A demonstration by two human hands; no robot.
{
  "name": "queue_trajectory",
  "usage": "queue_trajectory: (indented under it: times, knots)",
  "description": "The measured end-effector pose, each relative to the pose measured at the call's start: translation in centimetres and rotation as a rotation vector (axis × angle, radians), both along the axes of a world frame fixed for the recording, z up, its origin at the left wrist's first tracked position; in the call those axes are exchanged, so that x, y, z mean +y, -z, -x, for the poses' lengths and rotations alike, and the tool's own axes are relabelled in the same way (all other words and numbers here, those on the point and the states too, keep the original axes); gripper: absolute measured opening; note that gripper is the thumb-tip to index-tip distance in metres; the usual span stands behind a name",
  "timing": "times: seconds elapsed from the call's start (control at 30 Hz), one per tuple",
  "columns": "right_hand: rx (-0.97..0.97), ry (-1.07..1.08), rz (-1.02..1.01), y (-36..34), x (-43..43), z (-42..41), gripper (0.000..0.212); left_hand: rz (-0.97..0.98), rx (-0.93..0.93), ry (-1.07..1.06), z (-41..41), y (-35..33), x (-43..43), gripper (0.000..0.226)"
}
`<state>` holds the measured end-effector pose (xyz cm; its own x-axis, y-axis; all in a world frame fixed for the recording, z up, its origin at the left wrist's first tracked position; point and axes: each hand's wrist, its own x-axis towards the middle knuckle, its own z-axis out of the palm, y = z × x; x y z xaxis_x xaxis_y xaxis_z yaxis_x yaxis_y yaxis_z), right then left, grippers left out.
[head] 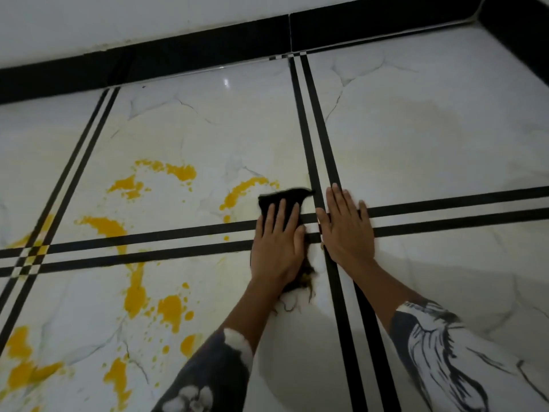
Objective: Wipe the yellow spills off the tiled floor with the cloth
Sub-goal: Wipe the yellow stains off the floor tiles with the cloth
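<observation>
A dark cloth [289, 197] lies flat on the white marbled tile floor [430, 138] near the crossing of black stripe lines. My left hand [277, 248] presses on it with straight fingers, and a frayed end of the cloth shows below my palm. My right hand [346, 230] lies flat on the floor just right of the cloth, fingers straight, touching no cloth. Yellow spills [136, 292] spread over the tiles to the left, in arcs, blobs and small drops. One yellow arc [240, 190] lies just left of the cloth.
A black skirting band [178, 52] runs along the white wall at the back and turns a corner at the top right. Double black stripes [318, 150] divide the tiles. A faint yellowish film covers the middle tile. The right-hand tiles carry no spill.
</observation>
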<state>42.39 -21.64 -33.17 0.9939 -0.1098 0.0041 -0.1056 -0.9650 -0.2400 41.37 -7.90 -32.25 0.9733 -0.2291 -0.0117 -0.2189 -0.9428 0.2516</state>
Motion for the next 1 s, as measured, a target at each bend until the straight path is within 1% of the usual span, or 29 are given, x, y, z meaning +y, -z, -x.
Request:
queue_trajectory:
  times: [0.07, 0.13, 0.2, 0.27, 0.33, 0.4, 0.47, 0.5, 0.57, 0.63, 0.67, 0.7, 0.77, 0.83, 0.87, 0.93, 1.0]
  knots:
    - [-0.005, 0.003, -0.019, 0.1, -0.1, 0.2, 0.079, -0.017, 0.024, 0.073, -4.0, -0.3, -0.2, 0.062]
    - [-0.026, 0.004, -0.001, 0.2, 0.0, 0.1, 0.076, -0.027, 0.025, 0.051, -6.2, 0.1, 0.7, 0.061]
    - [-0.039, -0.003, 0.017, 0.2, 0.0, 0.1, 0.072, -0.031, -0.016, -0.044, -5.2, 0.5, 0.9, 0.066]
    - [-0.034, 0.004, 0.033, 0.2, 0.1, 0.1, 0.069, -0.015, -0.044, -0.072, -3.4, 0.4, 0.4, 0.07]
    - [-0.041, 0.006, 0.05, 0.3, 0.2, 0.0, 0.066, -0.007, -0.017, -0.027, -3.2, 0.2, -0.1, 0.07]
    - [-0.054, 0.008, 0.058, 0.3, 0.1, -0.2, 0.065, -0.024, 0.004, 0.063, -5.6, 0.0, -0.3, 0.067]
    - [-0.046, -0.008, 0.05, 0.4, -0.1, -0.2, 0.066, -0.042, 0.013, 0.079, -8.4, -0.3, 0.5, 0.061]
    - [-0.046, -0.01, 0.046, 0.5, 0.0, -0.2, 0.066, -0.046, 0.009, 0.045, -9.3, -0.2, 1.2, 0.057]
    - [-0.04, -0.009, 0.042, 0.5, -0.1, -0.2, 0.065, -0.039, 0.002, -0.094, -9.7, 0.2, 2.2, 0.051]
    - [-0.038, -0.001, 0.033, 0.6, 0.0, -0.3, 0.064, -0.032, -0.013, -0.241, -7.9, 0.4, 1.6, 0.052]
    - [-0.035, 0.002, 0.03, 0.6, 0.0, -0.3, 0.064, -0.029, -0.022, -0.254, -6.7, 0.3, 0.4, 0.053]
    - [-0.03, 0.002, 0.023, 0.6, 0.1, -0.3, 0.065, -0.023, -0.03, -0.21, -5.8, 0.3, -1.1, 0.055]
    - [-0.014, -0.003, 0.033, 0.4, -0.1, -0.4, 0.064, -0.003, -0.026, 0.001, -5.2, 0.0, -4.0, 0.06]
    - [-0.007, -0.013, 0.051, 0.5, -0.1, -0.6, 0.067, 0.001, 0.012, 0.197, -7.3, -0.2, -4.9, 0.055]
    - [-0.009, -0.012, 0.042, 0.5, -0.1, -0.5, 0.07, -0.019, 0.023, 0.258, -8.9, -0.2, -4.4, 0.051]
    - [-0.023, -0.005, 0.008, 0.4, 0.0, -0.4, 0.072, -0.049, 0.017, 0.28, -11.4, -0.3, -2.4, 0.049]
    - [-0.033, -0.002, 0.002, 0.5, -0.1, -0.4, 0.068, -0.031, -0.004, 0.172, -12.0, 0.1, 0.0, 0.049]
